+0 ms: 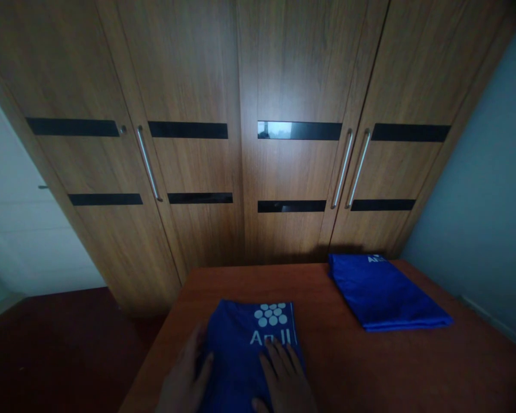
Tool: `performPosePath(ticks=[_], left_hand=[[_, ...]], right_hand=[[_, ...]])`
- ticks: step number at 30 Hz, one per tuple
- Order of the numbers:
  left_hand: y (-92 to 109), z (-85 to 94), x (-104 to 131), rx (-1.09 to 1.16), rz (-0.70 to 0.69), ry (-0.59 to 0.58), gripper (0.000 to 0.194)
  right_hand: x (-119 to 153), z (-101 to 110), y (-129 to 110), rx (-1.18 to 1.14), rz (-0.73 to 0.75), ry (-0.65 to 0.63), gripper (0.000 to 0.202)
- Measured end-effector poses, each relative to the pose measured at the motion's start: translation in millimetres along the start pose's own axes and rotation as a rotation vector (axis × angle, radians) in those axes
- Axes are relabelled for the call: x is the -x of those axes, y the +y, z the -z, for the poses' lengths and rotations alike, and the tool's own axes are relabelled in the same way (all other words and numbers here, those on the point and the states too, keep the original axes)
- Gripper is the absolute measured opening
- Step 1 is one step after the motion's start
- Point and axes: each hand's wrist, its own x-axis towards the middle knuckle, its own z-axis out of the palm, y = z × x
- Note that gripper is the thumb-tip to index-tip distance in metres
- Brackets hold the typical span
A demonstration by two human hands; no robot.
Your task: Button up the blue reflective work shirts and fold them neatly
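Clock positions as seen in the view, 12 at top. Folded blue fabric piece (pixel 236 355) with a white dot cluster (pixel 270 315) and white lettering (pixel 256 338) sits at 6 o'clock on the reddish-brown wooden worktop (pixel 258 281), near side cut off by the frame. Both bare hands on it, apart from each other, neither closed around anything. Left hand (pixel 183 376) at 7 o'clock: along the fabric's left edge, thumb spread from the fingers, a bit blurred; can't tell how firmly it presses. Right hand (pixel 286 376) just past 6 toward 5: palm down, fingers laid out toward 11 o'clock, tips covering part of the lettering. Top left corner of the fabric slants, top right is squarer.

Second folded blue fabric piece (pixel 382 295) at 4 o'clock, lying flat on the worktop, well apart from the hands, lettering partly visible at its far edge.

Behind, across 10 to 2: brown wood-grain wardrobe (pixel 284 74), black horizontal strips, silver bar handles. Blue-grey wall (pixel 477 201) at 3 o'clock. Dark red floor (pixel 69 344) at 8.
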Motion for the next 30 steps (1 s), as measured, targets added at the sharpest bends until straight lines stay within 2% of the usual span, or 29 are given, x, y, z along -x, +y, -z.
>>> performPosePath(ticks=[3,5,7,10,13,17,21,24,27,29,30], left_hand=[[15.6,-9.1,-1.9,-0.299,-0.275,0.104,0.051],[21.0,-19.6,-5.2,-0.429,-0.455,0.088,0.049],[17.5,-30.7,-10.3,-0.551,-0.568,0.056,0.050],[-0.5,-42.8,-17.6,-0.681,-0.616,0.031,0.055],[-16.7,-46.7,-20.0,-0.721,-0.619,-0.001,0.059],[-20.5,-46.4,-17.8,-0.679,-0.592,-0.039,0.060],[-17.9,-46.0,-17.2,-0.476,-0.512,-0.096,0.057],[-14.8,-36.9,-17.7,-0.148,-0.355,-0.060,0.052],[-10.6,-14.7,-15.4,0.287,0.016,0.068,0.058],[-9.6,3.4,-11.3,0.617,0.314,0.052,0.066],[-10.3,12.0,-8.6,0.775,0.443,-0.003,0.068]], right_hand=[[-7.1,10.7,-5.6,0.036,-0.074,0.151,0.054],[-14.3,15.2,-4.8,0.060,-0.098,0.251,0.054],[-20.8,15.2,1.8,0.074,-0.099,0.283,0.056],[-24.4,7.2,18.3,0.076,-0.070,0.240,0.059],[-21.8,-3.5,31.5,0.058,-0.051,0.201,0.061],[-20.0,-9.2,36.1,0.037,-0.067,0.202,0.063],[-20.0,-5.6,33.8,0.045,-0.047,0.215,0.060],[-14.9,-1.6,32.6,0.049,-0.108,0.269,0.053],[-3.2,1.2,37.0,-0.003,-0.246,0.308,0.051],[7.5,3.5,44.3,-0.084,-0.392,0.281,0.055],[13.2,5.2,48.8,-0.134,-0.473,0.257,0.058]])
